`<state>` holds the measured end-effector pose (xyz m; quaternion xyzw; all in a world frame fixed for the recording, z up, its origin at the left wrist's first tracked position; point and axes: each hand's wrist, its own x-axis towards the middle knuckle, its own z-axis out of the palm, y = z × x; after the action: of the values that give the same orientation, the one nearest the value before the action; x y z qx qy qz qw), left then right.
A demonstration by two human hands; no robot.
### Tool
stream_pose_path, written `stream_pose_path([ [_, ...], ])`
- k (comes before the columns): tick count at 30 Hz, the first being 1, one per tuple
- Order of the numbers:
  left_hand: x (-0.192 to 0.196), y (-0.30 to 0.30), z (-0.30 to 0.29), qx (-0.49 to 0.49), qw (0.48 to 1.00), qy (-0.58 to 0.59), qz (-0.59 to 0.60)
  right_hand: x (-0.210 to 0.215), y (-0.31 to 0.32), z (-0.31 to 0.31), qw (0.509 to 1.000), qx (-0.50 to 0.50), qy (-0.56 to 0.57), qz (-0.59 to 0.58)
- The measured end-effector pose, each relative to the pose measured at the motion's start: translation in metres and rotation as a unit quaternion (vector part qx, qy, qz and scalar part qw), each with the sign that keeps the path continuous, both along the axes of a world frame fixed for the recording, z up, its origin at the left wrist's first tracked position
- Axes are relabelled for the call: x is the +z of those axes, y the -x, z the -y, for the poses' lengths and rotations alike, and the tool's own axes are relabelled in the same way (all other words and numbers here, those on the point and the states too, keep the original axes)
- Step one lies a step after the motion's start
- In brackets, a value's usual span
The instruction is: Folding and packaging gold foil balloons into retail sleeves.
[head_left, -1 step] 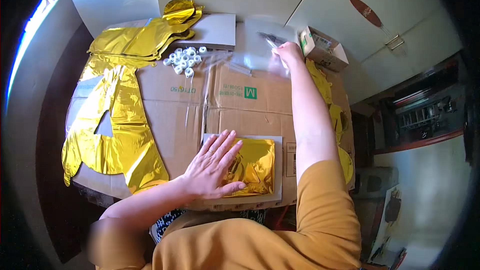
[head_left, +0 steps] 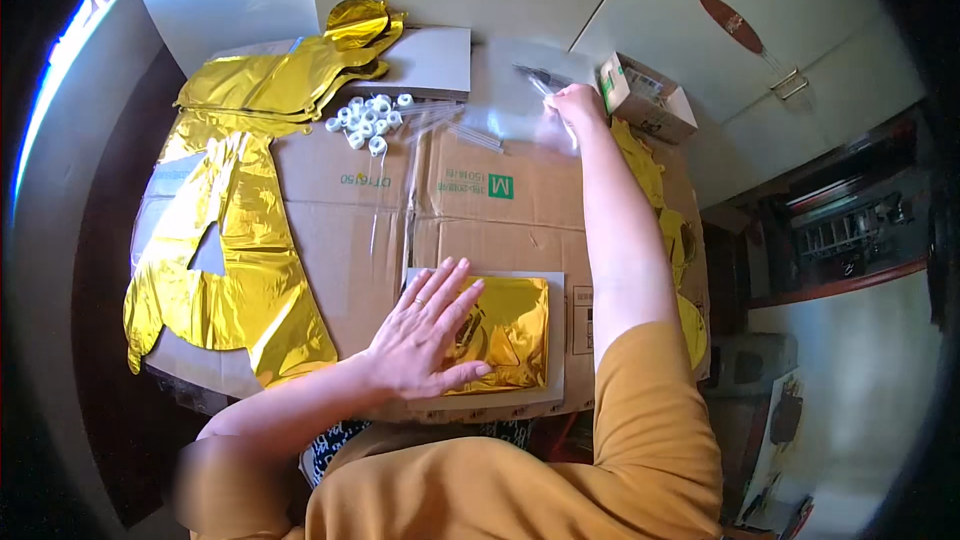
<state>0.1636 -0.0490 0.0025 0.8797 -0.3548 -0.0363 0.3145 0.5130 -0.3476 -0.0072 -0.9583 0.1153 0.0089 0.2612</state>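
My left hand (head_left: 425, 335) lies flat with fingers spread on a folded gold foil balloon (head_left: 510, 330). The balloon rests on a grey card (head_left: 555, 285) at the near edge of the cardboard-covered table (head_left: 330, 230). My right arm stretches to the far side, where my right hand (head_left: 575, 102) pinches the edge of a clear plastic bag (head_left: 515, 105) on a loose stack of such bags.
Unfolded gold foil balloons (head_left: 235, 270) cover the table's left side, with more (head_left: 300, 75) at the far left. Several small white ribbon rolls (head_left: 368, 120) sit near a grey card (head_left: 430, 60). A small open carton (head_left: 645, 95) stands at the far right, with gold foil (head_left: 640, 160) along the right edge.
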Motion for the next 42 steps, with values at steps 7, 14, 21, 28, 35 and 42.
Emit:
stream_pose_path([
  [7, 0.018, -0.034, -0.007, 0.062, 0.990, 0.129, 0.002, 0.026, 0.010, -0.018, 0.983, 0.025, -0.016, 0.183],
  [14, 0.075, -0.091, 0.006, 0.168, 0.917, 0.053, 0.358, 0.117, 0.129, -0.061, 0.954, 0.074, -0.039, 0.286],
  [21, 0.074, -0.068, 0.020, 0.105, 0.934, 0.031, 0.339, 0.047, 0.236, -0.087, 0.884, 0.254, 0.135, 0.369],
  [28, 0.008, -0.080, 0.005, 0.077, 0.988, -0.066, 0.117, 0.011, 0.286, -0.094, 0.926, 0.237, 0.032, 0.293],
  [35, 0.004, -0.096, 0.006, 0.055, 0.990, -0.106, 0.075, 0.003, 0.357, -0.096, 0.908, 0.282, 0.126, 0.282],
  [42, 0.016, -0.104, 0.011, 0.103, 0.986, -0.118, 0.060, 0.001, 0.363, -0.092, 0.899, 0.302, 0.115, 0.296],
])
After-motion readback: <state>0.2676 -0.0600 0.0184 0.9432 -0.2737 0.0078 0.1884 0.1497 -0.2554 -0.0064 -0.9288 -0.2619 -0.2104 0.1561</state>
